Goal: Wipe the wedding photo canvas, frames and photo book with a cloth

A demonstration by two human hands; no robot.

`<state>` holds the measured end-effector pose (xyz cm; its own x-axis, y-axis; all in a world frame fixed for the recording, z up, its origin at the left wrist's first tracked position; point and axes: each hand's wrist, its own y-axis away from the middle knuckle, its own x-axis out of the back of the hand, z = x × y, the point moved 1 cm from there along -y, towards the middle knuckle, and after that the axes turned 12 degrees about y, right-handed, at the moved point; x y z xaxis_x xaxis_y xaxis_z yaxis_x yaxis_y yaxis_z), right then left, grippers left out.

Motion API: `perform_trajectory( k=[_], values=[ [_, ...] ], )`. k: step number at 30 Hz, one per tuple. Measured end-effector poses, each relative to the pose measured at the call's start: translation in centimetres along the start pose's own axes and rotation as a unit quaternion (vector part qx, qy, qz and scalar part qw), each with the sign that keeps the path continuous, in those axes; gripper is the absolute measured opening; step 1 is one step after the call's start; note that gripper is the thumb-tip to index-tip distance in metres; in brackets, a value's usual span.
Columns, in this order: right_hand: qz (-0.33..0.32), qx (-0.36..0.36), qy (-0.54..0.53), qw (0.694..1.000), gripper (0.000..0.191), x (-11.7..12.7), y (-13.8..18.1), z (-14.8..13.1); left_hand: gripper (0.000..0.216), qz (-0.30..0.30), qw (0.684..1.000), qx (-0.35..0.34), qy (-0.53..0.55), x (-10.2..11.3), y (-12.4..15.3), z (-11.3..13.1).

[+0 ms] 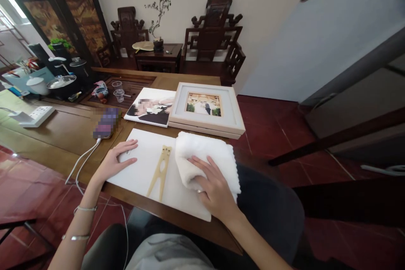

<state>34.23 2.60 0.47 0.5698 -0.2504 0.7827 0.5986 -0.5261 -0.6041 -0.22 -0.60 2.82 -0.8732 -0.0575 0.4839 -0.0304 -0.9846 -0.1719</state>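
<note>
My left hand (118, 159) lies with its fingers spread on the left part of a flat white board (139, 177) at the table's front edge. On the right part of that board is a folded white fluffy towel (202, 147). My right hand (213, 185) grips the towel from above, its fingers curved over the fold and a ring on one of them. Between my hands, a flat pale-yellow two-pronged piece (162, 168) with a cat-like top rests on the board, prongs toward me. Neither hand touches it.
Behind the board are stacked framed pictures (207, 124) and a photo panel (152, 105). A phone (106, 123) with a white cable lies to the left, near a power strip (39, 116). Plastic cups (118, 93) and a lidded pot (61, 86) stand farther back.
</note>
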Motion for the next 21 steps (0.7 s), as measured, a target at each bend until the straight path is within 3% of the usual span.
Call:
perform_trajectory(
  k=[12, 21],
  values=[
    [0.019, 0.012, 0.013, 1.0, 0.037, -0.5, 0.6, 0.1, 0.049, 0.015, 1.0, -0.021, -0.003, -0.1, 0.4, -0.5],
    [0.026, 0.016, 0.005, 1.0, 0.028, -0.5, -0.5, 0.3, 0.047, -0.015, 0.998, -0.04, -0.05, 0.1, 0.2, -1.8]
  ],
)
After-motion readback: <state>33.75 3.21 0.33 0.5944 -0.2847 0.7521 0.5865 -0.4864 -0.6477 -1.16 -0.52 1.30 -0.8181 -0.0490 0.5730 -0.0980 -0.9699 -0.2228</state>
